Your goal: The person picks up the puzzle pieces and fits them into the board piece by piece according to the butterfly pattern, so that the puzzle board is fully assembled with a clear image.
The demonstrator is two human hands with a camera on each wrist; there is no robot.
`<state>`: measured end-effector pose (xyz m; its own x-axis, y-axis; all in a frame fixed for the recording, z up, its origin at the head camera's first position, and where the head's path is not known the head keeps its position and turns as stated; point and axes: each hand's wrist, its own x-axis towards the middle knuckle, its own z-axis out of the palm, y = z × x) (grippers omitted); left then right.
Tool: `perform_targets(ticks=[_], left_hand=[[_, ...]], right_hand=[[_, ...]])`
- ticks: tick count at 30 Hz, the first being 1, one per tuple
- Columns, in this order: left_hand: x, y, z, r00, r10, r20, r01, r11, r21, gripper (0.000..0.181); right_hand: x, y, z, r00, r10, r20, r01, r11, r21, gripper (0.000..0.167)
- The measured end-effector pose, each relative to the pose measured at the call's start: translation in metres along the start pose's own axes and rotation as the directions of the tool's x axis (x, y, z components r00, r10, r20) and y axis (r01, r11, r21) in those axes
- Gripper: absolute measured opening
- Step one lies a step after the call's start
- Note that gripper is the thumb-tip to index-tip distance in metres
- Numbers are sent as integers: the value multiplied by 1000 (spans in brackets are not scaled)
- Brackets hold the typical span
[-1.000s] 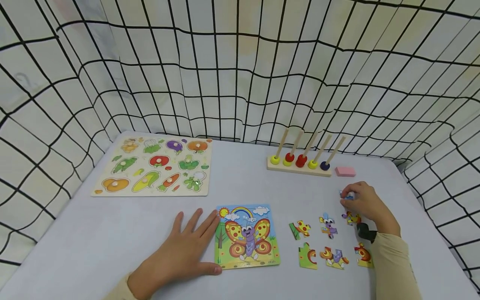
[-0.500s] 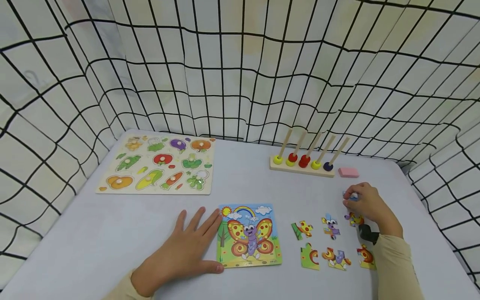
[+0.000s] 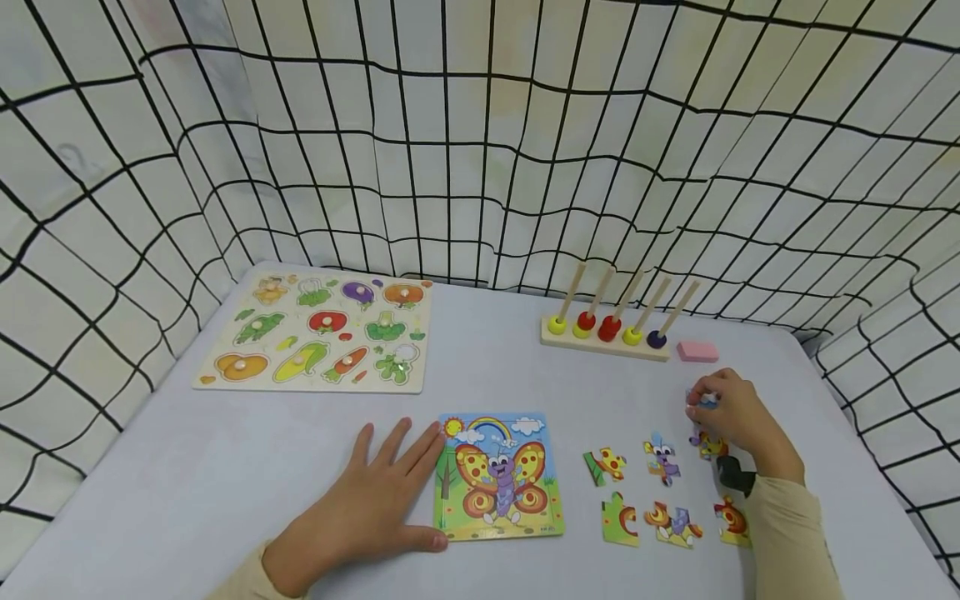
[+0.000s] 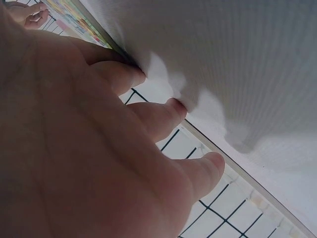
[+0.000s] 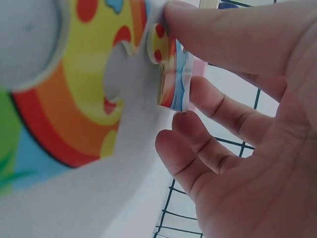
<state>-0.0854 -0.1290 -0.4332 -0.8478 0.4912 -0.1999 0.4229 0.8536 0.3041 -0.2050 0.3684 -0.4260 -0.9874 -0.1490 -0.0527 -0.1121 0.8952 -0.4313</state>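
Note:
My left hand (image 3: 367,496) lies on the table with fingers spread, its index fingertip and thumb tip at the left edge of the square butterfly puzzle board (image 3: 498,477). In the left wrist view the left hand's fingers (image 4: 200,173) reach down to the cloth. Over at the right, my right hand (image 3: 738,417) pinches a small blue-edged puzzle piece (image 5: 174,79) between thumb and fingers, close to the table. Just below it lies a yellow-and-red wing piece (image 3: 711,446), partly hidden by the hand. Other loose pieces are the butterfly-face piece (image 3: 663,460) and the body piece (image 3: 673,525).
More pieces lie left of these: a green-and-yellow piece (image 3: 604,465) and a green piece (image 3: 619,521). A peg stacker (image 3: 603,340) with coloured beads and a pink block (image 3: 697,352) stand at the back right. A vegetable puzzle board (image 3: 311,333) lies back left. Black netting surrounds the table.
The head view has shifted slightly, so everything sits a little further right. Both hands stay in nearly the same places, the right one at the same puzzle piece.

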Motion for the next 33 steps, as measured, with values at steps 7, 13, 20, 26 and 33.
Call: perform_targets(ticks=[7, 13, 20, 26, 33], left_hand=[[-1, 1, 1, 1000, -8, -3, 8, 1000, 4, 121], [-1, 0, 2, 1000, -2, -17, 2, 1000, 16, 121], [0, -1, 4, 1000, 4, -21, -4, 1000, 10, 122], [-1, -2, 4, 1000, 5, -22, -5, 1000, 11, 122], [-1, -2, 4, 1000, 9, -25, -9, 1000, 17, 122]], right_hand=[[2, -3, -2, 997, 66, 33, -65, 998, -27, 32], [3, -4, -3, 994, 93, 51, -90, 995, -52, 49], [2, -6, -2, 995, 93, 43, -90, 994, -58, 44], [2, -5, -2, 996, 77, 36, -75, 995, -59, 42], [2, -5, -2, 995, 91, 28, -89, 995, -52, 40]])
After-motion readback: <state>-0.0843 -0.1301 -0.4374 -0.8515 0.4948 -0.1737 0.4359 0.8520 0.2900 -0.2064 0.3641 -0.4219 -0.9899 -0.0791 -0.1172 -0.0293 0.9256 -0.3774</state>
